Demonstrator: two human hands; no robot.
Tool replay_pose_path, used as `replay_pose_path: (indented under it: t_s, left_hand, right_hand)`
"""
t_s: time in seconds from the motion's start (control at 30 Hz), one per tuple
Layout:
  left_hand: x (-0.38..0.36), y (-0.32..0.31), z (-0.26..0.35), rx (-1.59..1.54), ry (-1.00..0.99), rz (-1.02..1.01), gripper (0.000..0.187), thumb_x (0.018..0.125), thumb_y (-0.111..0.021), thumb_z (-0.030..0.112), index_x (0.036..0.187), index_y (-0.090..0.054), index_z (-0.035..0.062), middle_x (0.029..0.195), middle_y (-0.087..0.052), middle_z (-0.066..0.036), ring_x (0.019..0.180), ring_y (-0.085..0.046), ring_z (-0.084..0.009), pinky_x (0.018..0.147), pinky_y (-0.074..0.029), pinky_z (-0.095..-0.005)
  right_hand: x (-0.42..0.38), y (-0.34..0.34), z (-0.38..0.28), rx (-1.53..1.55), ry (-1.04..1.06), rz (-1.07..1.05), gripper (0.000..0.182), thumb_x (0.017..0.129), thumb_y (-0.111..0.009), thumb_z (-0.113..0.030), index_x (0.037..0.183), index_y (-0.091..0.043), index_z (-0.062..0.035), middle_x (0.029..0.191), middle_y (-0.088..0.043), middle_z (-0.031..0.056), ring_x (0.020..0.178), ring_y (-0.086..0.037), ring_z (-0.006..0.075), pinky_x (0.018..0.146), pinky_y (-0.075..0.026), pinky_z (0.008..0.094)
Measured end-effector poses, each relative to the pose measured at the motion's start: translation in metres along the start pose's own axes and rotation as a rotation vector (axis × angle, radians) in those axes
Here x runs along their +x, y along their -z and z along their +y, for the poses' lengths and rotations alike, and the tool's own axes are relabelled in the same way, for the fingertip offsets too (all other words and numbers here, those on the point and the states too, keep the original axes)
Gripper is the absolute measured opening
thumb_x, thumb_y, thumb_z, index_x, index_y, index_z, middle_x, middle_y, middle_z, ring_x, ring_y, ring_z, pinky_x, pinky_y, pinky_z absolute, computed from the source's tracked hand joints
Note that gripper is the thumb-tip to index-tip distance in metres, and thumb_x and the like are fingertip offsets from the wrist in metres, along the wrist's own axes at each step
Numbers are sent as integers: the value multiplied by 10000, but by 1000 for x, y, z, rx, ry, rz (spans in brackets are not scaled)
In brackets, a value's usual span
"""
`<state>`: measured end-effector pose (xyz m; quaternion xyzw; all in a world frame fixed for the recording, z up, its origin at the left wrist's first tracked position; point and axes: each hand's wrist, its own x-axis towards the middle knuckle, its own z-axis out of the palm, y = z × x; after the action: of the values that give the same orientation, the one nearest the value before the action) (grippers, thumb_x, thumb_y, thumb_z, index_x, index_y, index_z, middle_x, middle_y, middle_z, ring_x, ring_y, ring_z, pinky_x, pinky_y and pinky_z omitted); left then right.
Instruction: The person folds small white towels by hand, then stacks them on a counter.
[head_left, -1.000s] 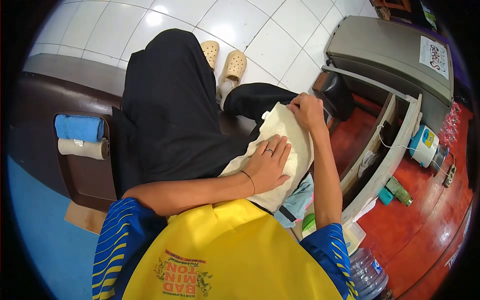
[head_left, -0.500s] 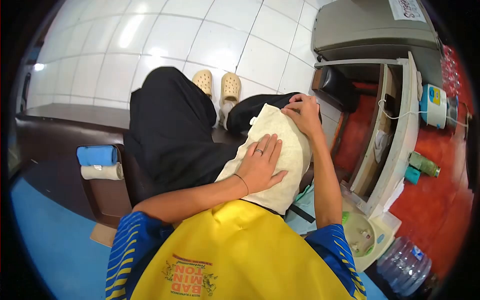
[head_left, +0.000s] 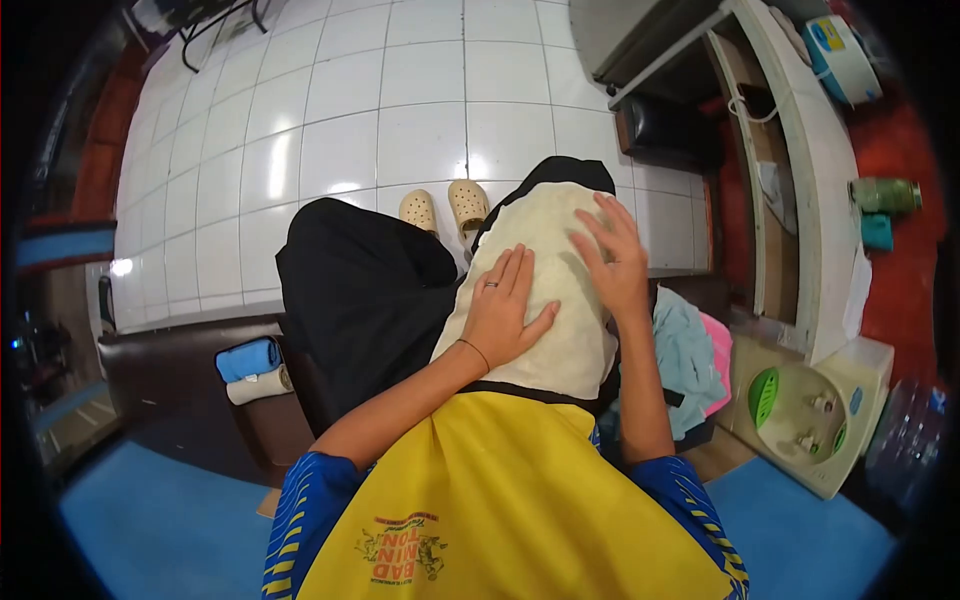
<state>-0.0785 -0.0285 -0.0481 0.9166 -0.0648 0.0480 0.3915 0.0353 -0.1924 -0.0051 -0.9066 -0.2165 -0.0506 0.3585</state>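
A cream cloth (head_left: 545, 350) lies spread over my right thigh, its far end reaching the knee. My left hand (head_left: 503, 312) rests flat on the middle of it, fingers stretched out and thumb apart. Over the cloth's right side is my right hand (head_left: 612, 255), fingers spread and slightly blurred, holding nothing. Black trousers (head_left: 370, 290) cover my legs, and beige clogs (head_left: 418, 210) are on the floor beyond them.
On the brown bench to the left, an open box (head_left: 265, 425) holds a rolled blue cloth (head_left: 249, 357) and a rolled cream cloth (head_left: 259, 385). Light-blue and pink fabric (head_left: 685, 365) lies at my right, near a water dispenser (head_left: 800, 410). A white-edged shelf (head_left: 800, 190) stands further right.
My right hand has let go of the cloth's far edge and opened above its right side. The cloth now lies flatter over the knee. My left hand stays on it; the view has shifted.
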Motion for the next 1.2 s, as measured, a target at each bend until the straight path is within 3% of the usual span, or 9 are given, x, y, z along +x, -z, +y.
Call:
replay_pose_path:
  t_s: [0.1,0.2,0.3,0.43,0.53,0.7,0.87,1.0,1.2]
  left_hand:
    - [0,-2,-2,38,-19,-13,745,910,-591,407,1422,-376,-89,1446,-423,-280,1355,-402,-394,1046,-336,-465]
    - [0,4,-7,-46,0,-15,618,944,-571,322,1403,-414,-62,1429,-448,-275,1329,-428,-412,1034,-365,-465]
    - [13,9,-25,-176,62,74,433,944,-577,240,1263,-546,-52,1294,-560,-257,1190,-532,-419,957,-429,-480]
    - [33,21,-44,12,314,152,458,942,-579,330,1188,-599,-56,1126,-640,-256,1048,-602,-422,854,-479,-465]
    - [46,-6,-120,-389,778,-237,737,942,-504,579,1192,-592,-108,1099,-662,-267,1024,-636,-383,868,-487,-442]
    - [63,18,-104,-1316,1080,-84,371,946,-643,296,1107,-644,-38,950,-659,-85,817,-629,-171,730,-533,-312]
    - [84,20,-120,-1283,892,-91,304,947,-644,265,1082,-663,-7,836,-624,-20,731,-585,-114,663,-513,-283]
    - [99,34,-94,-1008,564,328,376,937,-667,222,1187,-636,-58,1032,-682,-76,949,-611,-137,864,-481,-262]
    - [117,157,-20,-736,199,690,326,991,-606,238,1163,-634,-38,954,-652,-39,859,-560,-82,760,-467,-234]
  right_hand:
    - [-23,-18,46,198,-283,30,257,892,-689,-225,1120,-738,-117,1361,-556,215,1298,-491,372,1065,-406,415]
    - [-24,1,72,-319,-123,172,290,959,-605,-230,1173,-706,-63,1413,-507,238,1313,-501,344,1050,-413,368]
    - [-16,11,61,147,-376,270,376,994,-574,-272,1279,-630,-34,1337,-592,194,1251,-559,262,1048,-407,330]
    - [-26,-4,56,256,-546,224,516,972,-570,-395,1365,-553,-60,1317,-581,252,1240,-563,341,1009,-442,374]
    - [-34,-16,71,585,-980,-107,646,947,-602,-461,1355,-531,35,1264,-602,251,1152,-591,289,984,-441,351]
    - [-48,-5,89,659,-940,-41,420,953,-649,-317,1161,-627,47,1083,-658,103,958,-599,153,862,-459,263]
    - [-29,6,73,877,-708,376,248,963,-638,-188,1078,-628,32,954,-630,18,866,-552,85,770,-434,220]
    - [10,23,33,708,-630,434,215,973,-595,-154,1081,-621,29,950,-619,9,851,-533,77,782,-432,218]
    - [91,47,-76,834,-182,550,179,1001,-548,-144,1071,-595,15,949,-602,8,869,-525,71,800,-432,222]
